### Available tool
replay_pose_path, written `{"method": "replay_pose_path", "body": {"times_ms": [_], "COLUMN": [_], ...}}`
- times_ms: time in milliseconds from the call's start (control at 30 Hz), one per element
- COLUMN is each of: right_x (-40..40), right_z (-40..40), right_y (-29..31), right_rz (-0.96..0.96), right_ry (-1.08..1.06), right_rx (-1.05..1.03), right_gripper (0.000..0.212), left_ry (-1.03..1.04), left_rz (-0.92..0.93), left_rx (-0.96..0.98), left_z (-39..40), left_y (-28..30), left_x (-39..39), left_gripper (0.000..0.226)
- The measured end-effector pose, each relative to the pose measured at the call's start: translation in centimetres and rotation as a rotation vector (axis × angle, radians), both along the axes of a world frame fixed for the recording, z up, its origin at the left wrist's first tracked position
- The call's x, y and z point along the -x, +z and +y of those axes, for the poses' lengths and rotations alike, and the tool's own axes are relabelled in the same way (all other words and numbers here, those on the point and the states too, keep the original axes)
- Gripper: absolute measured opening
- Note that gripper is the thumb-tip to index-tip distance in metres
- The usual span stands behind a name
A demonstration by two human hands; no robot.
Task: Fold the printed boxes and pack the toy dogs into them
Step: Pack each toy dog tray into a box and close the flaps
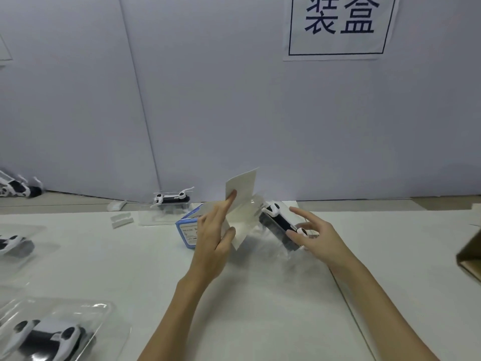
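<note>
L hand (213, 238) reaches in from bottom centre, forearm angled up and to the right, palm turned inward. Its index finger is stretched out against the raised white flap (240, 190) of the box (188, 234), thumb pressed on the flap's lower edge, so the flap is pinched between thumb and fingers; other fingers curl behind it. Box is blue-edged w/ a printed panel, lying on the table (260, 308) just left of the hand, open end facing right. R hand (316, 239) comes in from bottom right, forearm slanting up-left, wrist bent. Its fingers are spread, index pointing up-left, thumb and middle fingers gripping the near end of a toy dog (278, 221), which sits in a clear plastic tray and is tilted, nose toward the box's open end, just beside the flap. More dogs in clear trays: one near bottom left (52, 337), one at left edge (13, 244), one by the wall at centre (171, 199), another far left (18, 188). Two small white pieces (121, 221) lie left of the box. Sign (341, 24) on the wall; brown carton (471, 254) at right edge.
</note>
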State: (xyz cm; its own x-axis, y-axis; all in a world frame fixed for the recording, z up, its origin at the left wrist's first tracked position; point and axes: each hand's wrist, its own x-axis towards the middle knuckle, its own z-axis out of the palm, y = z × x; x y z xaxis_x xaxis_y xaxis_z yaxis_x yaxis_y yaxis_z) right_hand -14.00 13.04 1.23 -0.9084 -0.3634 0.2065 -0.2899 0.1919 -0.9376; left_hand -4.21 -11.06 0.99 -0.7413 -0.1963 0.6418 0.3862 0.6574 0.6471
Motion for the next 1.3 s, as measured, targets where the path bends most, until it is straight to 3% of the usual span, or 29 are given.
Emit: {"method": "replay_pose_path", "body": {"times_ms": [133,500,700,967,1033,1133,1300], "right_x": [0.2,-0.8,-0.9,-1.1,-1.2,-1.4,-1.9], "right_z": [-0.1,-1.1,-1.1,-1.1,-1.6,-2.6,-3.3], "right_y": [-0.4,-0.4,-0.2,-0.5,-0.7,-0.9,-0.3], "right_rz": [0.059,0.196,0.224,0.202,0.196,0.065,-0.264], "right_ry": [-0.052,-0.129,-0.145,-0.159,-0.164,-0.235,-0.193], "right_rx": [-0.022,-0.325,-0.47,-0.599,-0.518,-0.077,0.546], "right_gripper": [0.057,0.063,0.066,0.063,0.053,0.033,0.035], "left_ry": [0.017,0.09,0.091,-0.042,-0.089,-0.111,-0.089], "left_rz": [0.022,0.111,0.137,0.152,0.141,0.131,0.165], "left_rx": [-0.004,0.236,0.228,0.565,0.572,0.517,0.375], "left_z": [0.3,1.9,2.2,3.0,4.4,5.8,6.0], "left_y": [-0.1,-1.2,-1.6,-2.0,-2.3,-2.5,-2.4], "left_x": [0.0,0.6,0.8,0.8,0.7,0.6,0.5], "left_gripper": [0.081,0.077,0.078,0.072,0.072,0.07,0.06]}}
